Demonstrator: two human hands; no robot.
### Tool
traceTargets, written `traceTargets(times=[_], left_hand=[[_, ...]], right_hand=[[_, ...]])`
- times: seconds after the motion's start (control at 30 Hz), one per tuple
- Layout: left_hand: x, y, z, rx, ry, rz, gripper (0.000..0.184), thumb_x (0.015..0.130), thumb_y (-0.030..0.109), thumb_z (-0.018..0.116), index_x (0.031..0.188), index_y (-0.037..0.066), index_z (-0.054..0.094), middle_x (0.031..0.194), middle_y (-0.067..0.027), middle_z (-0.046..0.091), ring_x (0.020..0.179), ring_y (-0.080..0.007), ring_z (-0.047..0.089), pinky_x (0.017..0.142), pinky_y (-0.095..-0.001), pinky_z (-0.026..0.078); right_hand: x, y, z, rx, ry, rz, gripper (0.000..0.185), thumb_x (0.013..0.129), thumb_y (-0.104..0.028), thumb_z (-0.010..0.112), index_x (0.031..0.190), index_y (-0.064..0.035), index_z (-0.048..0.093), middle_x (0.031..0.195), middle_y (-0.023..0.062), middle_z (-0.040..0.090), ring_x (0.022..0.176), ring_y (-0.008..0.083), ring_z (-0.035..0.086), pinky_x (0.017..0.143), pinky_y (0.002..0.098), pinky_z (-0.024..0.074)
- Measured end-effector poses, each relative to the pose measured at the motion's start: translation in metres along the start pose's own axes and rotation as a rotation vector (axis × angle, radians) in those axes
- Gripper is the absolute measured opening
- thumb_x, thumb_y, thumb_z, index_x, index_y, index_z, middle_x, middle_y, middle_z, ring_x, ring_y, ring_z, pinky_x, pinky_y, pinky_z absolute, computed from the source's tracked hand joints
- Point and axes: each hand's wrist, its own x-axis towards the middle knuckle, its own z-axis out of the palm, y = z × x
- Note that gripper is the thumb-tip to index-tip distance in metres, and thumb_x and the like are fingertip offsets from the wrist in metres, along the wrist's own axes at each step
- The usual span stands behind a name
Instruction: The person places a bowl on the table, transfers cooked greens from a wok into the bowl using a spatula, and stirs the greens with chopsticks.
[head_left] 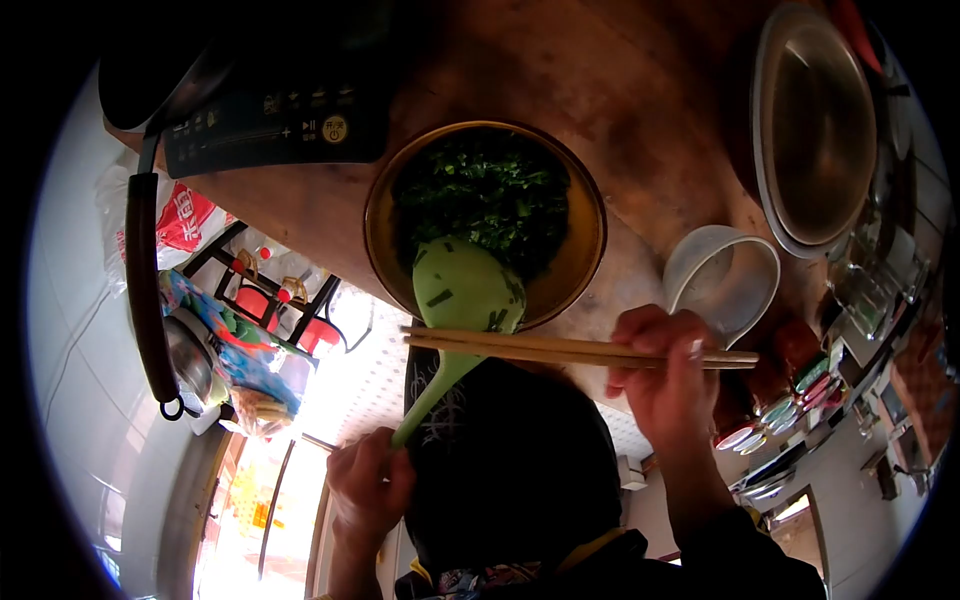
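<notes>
My left hand [368,485] is closed around the handle of a light green ladle [460,285]. Dark bits of chopped greens cling to the ladle's head, which lies over the near rim of an amber bowl [590,250]. Chopped leafy greens [490,190] fill much of that bowl. In my right hand [665,375] is a pair of wooden chopsticks [540,347], held level. Their left ends cross over the ladle near where its head meets the handle; whether they touch it I cannot tell.
A black induction cooker [280,125] and a pan with a long dark handle [150,290] are at the left. To the right are a translucent plastic cup [725,275], a large metal basin [815,130] and several jars [790,400]. Everything rests on a brown wooden table [640,110].
</notes>
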Motion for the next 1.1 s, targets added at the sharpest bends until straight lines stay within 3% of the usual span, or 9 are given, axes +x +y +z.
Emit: traceTargets(times=[0.23, 0.33, 0.43, 0.57, 0.73, 0.83, 0.9, 1.0, 1.1], left_hand=[[-0.002, -0.006, 0.003, -0.002, 0.031, 0.035, 0.017, 0.07, 0.0, 0.062, 0.087, -0.001, 0.06, 0.06, -0.0097, 0.057, 0.047, -0.0249, 0.055, 0.045, -0.0338, 0.043], [-0.01, -0.006, 0.003, -0.044, 0.033, -0.04, 0.017, 0.073, 0.002, 0.061, 0.09, -0.002, 0.06, 0.057, -0.0099, 0.056, 0.046, -0.0238, 0.055, 0.044, -0.0327, 0.041], [-0.016, -0.002, 0.004, -0.182, -0.08, -0.198, 0.017, 0.077, 0.006, 0.061, 0.092, -0.002, 0.06, 0.056, -0.0106, 0.056, 0.046, -0.0228, 0.056, 0.044, -0.0318, 0.041], [-0.024, -0.002, 0.012, -0.385, -0.083, -0.357, 0.016, 0.079, 0.008, 0.06, 0.093, 0.0, 0.061, 0.056, -0.0107, 0.055, 0.045, -0.0219, 0.055, 0.044, -0.0306, 0.04], [-0.027, -0.003, 0.018, -0.386, -0.067, -0.286, 0.015, 0.079, 0.008, 0.058, 0.091, -0.001, 0.06, 0.056, -0.0096, 0.055, 0.046, -0.0204, 0.056, 0.044, -0.0296, 0.041], [-0.03, -0.005, 0.02, -0.38, -0.055, -0.327, 0.016, 0.078, 0.007, 0.058, 0.091, -0.002, 0.061, 0.057, -0.011, 0.057, 0.047, -0.0207, 0.057, 0.045, -0.0296, 0.042], [-0.027, -0.005, 0.018, -0.364, -0.039, -0.329, 0.016, 0.077, 0.006, 0.059, 0.091, -0.002, 0.061, 0.057, -0.0117, 0.057, 0.047, -0.021, 0.058, 0.045, -0.0297, 0.042], [-0.025, -0.005, 0.013, -0.322, -0.025, -0.335, 0.017, 0.077, 0.005, 0.059, 0.091, -0.002, 0.061, 0.057, -0.0128, 0.058, 0.047, -0.0219, 0.058, 0.046, -0.0303, 0.043], [-0.024, -0.006, 0.013, -0.305, -0.02, -0.318, 0.017, 0.076, 0.005, 0.06, 0.091, -0.003, 0.061, 0.057, -0.0129, 0.057, 0.047, -0.0226, 0.058, 0.045, -0.031, 0.043]], right_hand=[[0.016, -0.001, 0.008, -0.167, 0.321, 0.024, 0.039, 0.098, -0.032, 0.045, 0.096, 0.0042, 0.058, 0.097, 0.0214, 0.062, 0.069, 0.021, 0.065, 0.062, 0.0338, 0.0576], [0.008, -0.002, 0.001, -0.275, 0.275, -0.057, 0.04, 0.098, -0.033, 0.044, 0.095, 0.0044, 0.057, 0.099, 0.0232, 0.06, 0.068, 0.023, 0.064, 0.061, 0.0346, 0.0574], [-0.008, 0.005, -0.006, 0.002, 0.076, -0.067, 0.04, 0.098, -0.033, 0.044, 0.095, 0.0044, 0.056, 0.1, 0.0252, 0.057, 0.067, 0.0253, 0.064, 0.061, 0.0365, 0.0571], [-0.017, 0.015, -0.005, -0.12, -0.021, 0.051, 0.041, 0.097, -0.036, 0.044, 0.096, 0.0034, 0.055, 0.1, 0.0265, 0.055, 0.065, 0.0251, 0.062, 0.059, 0.0357, 0.055], [-0.004, 0.025, -0.006, -0.022, 0.209, -0.112, 0.037, 0.098, -0.033, 0.044, 0.096, 0.0023, 0.056, 0.101, 0.0242, 0.057, 0.067, 0.0241, 0.062, 0.064, 0.0334, 0.0553], [0.007, 0.02, 0.006, -0.216, 0.42, -0.005, 0.037, 0.098, -0.034, 0.043, 0.096, 0.0018, 0.056, 0.103, 0.0237, 0.058, 0.063, 0.0226, 0.061, 0.06, 0.0329, 0.0536], [0.006, 0.018, 0.003, -0.183, 0.413, -0.034, 0.037, 0.098, -0.033, 0.043, 0.096, 0.0021, 0.055, 0.102, 0.0236, 0.057, 0.064, 0.0231, 0.061, 0.06, 0.033, 0.0537], [-0.003, 0.009, -0.002, -0.002, 0.021, -0.09, 0.039, 0.099, -0.034, 0.041, 0.096, 0.0018, 0.055, 0.097, 0.0244, 0.056, 0.065, 0.0266, 0.062, 0.061, 0.0336, 0.0551], [-0.009, 0.009, 0.0, -0.18, -0.067, -0.044, 0.041, 0.099, -0.036, 0.041, 0.095, 0.0022, 0.055, 0.098, 0.0255, 0.056, 0.063, 0.0267, 0.062, 0.058, 0.034, 0.0546]])
